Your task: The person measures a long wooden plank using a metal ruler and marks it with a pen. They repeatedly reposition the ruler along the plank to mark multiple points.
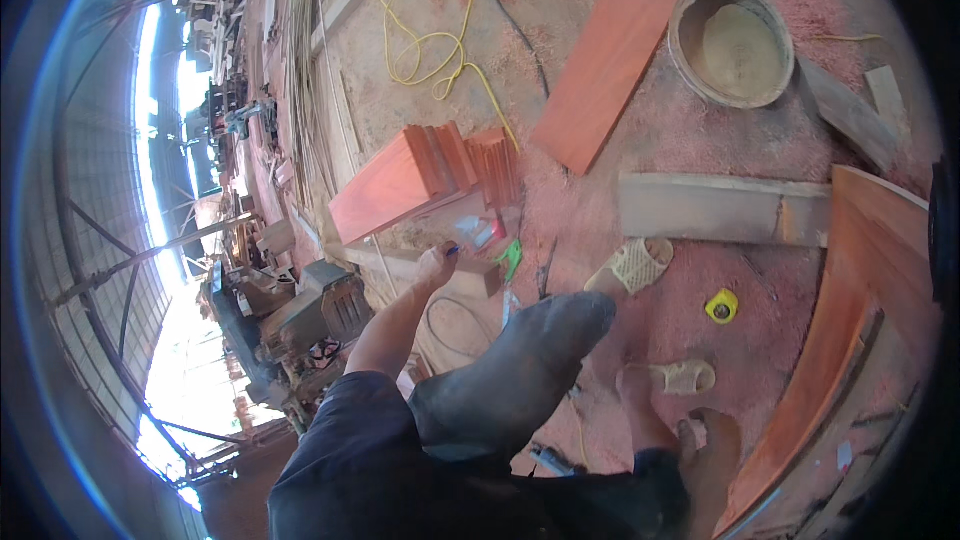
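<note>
My left hand [436, 268] is closed on a small dark-blue object [453, 251]; most of it is hidden by the fingers, so its kind is unclear. It is beside a stack of reddish-brown wooden boards [390, 180] and over a pale timber beam [465, 273]. Just beyond it lie a crumpled clear plastic piece with a red part [488, 232] and a bright green strip [512, 258]. Low on the right, next to my bent leg, my right hand [715, 450] has its fingers apart and appears to hold nothing. A long reddish plank [800, 395] runs beside it.
A yellow tape measure [722, 307] lies on the dusty floor near my sandals [690, 377]. Ahead are a grey timber [710, 208], a wide red board [590, 65] and a round basin [690, 60]. Yellow cord [460, 50] loops across the floor; machinery [300, 320] stands left.
</note>
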`<control>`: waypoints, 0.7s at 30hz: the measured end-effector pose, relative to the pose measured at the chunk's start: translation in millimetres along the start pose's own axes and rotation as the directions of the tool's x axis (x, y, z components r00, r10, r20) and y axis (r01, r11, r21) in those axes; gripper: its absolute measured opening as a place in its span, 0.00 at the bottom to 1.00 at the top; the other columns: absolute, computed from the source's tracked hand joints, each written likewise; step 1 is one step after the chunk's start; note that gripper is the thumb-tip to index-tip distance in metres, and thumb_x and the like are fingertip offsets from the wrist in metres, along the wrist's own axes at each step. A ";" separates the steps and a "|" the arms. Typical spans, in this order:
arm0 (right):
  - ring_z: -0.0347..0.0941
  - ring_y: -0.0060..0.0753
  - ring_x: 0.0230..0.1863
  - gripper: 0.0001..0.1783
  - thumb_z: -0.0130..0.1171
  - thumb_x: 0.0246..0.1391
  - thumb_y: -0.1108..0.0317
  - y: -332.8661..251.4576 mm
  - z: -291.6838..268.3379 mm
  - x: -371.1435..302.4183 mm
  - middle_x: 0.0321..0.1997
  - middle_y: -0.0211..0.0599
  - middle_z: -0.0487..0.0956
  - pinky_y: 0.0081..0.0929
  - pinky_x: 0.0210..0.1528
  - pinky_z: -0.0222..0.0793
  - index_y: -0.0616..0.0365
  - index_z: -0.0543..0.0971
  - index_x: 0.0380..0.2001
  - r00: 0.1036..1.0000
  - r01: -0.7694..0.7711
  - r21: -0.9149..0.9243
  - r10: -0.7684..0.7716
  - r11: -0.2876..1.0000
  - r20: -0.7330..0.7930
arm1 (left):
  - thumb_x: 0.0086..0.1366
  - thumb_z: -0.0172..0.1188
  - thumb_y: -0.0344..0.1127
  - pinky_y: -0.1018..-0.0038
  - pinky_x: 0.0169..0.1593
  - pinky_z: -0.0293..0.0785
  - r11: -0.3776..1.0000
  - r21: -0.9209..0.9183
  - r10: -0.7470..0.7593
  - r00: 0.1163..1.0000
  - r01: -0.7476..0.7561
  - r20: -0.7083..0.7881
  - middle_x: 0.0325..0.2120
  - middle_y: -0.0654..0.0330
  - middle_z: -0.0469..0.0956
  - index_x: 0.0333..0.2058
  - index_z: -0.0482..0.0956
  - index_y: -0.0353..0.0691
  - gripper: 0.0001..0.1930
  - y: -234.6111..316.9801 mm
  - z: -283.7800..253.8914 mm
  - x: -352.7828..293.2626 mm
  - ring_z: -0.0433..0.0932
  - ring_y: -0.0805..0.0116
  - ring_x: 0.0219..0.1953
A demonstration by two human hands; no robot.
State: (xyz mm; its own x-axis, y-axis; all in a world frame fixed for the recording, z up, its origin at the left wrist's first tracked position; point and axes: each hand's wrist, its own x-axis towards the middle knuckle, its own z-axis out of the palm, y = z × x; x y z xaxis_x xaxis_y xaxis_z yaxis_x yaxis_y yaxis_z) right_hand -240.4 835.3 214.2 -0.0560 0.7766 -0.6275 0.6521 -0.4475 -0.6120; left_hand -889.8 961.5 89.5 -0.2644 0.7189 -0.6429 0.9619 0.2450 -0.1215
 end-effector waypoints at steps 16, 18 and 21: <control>0.81 0.49 0.47 0.20 0.64 0.62 0.47 30.8 -25.1 -15.5 0.40 0.38 0.86 0.45 0.56 0.72 0.53 0.83 0.41 0.918 0.336 -0.110 -0.351 0.935 -0.184 | 0.75 0.61 0.43 0.62 0.51 0.82 0.664 -0.094 0.743 0.669 -0.742 -0.031 0.39 0.47 0.89 0.55 0.86 0.36 0.19 336.3 -76.4 47.7 0.89 0.54 0.43; 0.83 0.44 0.46 0.18 0.64 0.62 0.48 17.7 -13.0 -28.8 0.39 0.37 0.86 0.42 0.53 0.73 0.52 0.83 0.40 0.868 0.297 0.005 -0.268 0.955 -0.418 | 0.75 0.62 0.40 0.66 0.49 0.81 0.434 -0.287 0.881 0.468 -0.854 -0.060 0.37 0.52 0.88 0.53 0.85 0.33 0.17 435.8 -116.1 17.3 0.87 0.61 0.41; 0.83 0.44 0.45 0.17 0.62 0.63 0.50 17.7 0.8 -33.4 0.38 0.39 0.85 0.43 0.51 0.74 0.53 0.82 0.41 0.749 0.153 -0.111 -0.189 0.982 -0.635 | 0.79 0.60 0.40 0.73 0.46 0.77 0.116 -0.427 0.993 0.119 -0.897 0.019 0.32 0.64 0.83 0.56 0.83 0.34 0.16 512.7 -141.5 -41.4 0.80 0.73 0.38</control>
State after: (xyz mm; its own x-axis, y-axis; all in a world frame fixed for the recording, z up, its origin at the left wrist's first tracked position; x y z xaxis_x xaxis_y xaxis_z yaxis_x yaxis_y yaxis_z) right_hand -227.6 801.1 223.9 0.3154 0.9477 -0.0483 0.7156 -0.2710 -0.6438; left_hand -395.6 1149.5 160.8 0.9248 0.3162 -0.2117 0.3183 -0.3381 0.8856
